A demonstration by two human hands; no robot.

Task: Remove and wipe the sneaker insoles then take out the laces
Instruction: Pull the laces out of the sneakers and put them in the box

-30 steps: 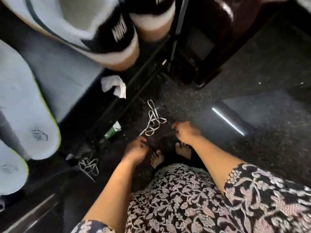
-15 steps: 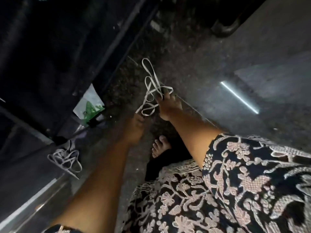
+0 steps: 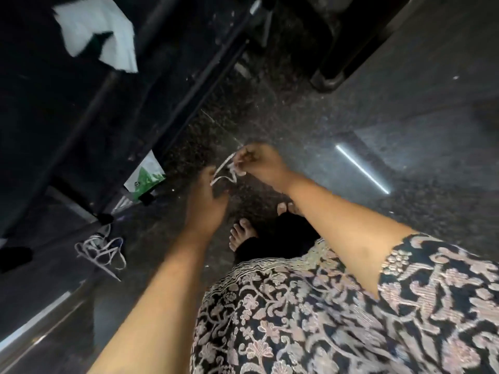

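A white shoelace [image 3: 225, 172] hangs bunched between my two hands, just above the dark speckled floor. My right hand [image 3: 260, 164] pinches its upper loops with curled fingers. My left hand [image 3: 206, 197] is below and to the left, fingers curled at the lace's lower end. A second white lace [image 3: 101, 248] lies in a loose tangle on the floor at the left. A crumpled white wipe [image 3: 104, 35] sits on the dark shelf at the top left. The sneakers and insoles are out of view.
A green and white packet [image 3: 144, 178] lies by the shelf's black frame [image 3: 167, 85]. My bare feet [image 3: 243, 233] stand just behind my hands. A dark piece of furniture [image 3: 337, 58] stands at the top right. A bright light strip reflects on the floor [image 3: 361, 168].
My right hand has gathered the lace off the floor and lifted it into a small bunch, and my left hand has come up to its lower end. The camera has swung back up.
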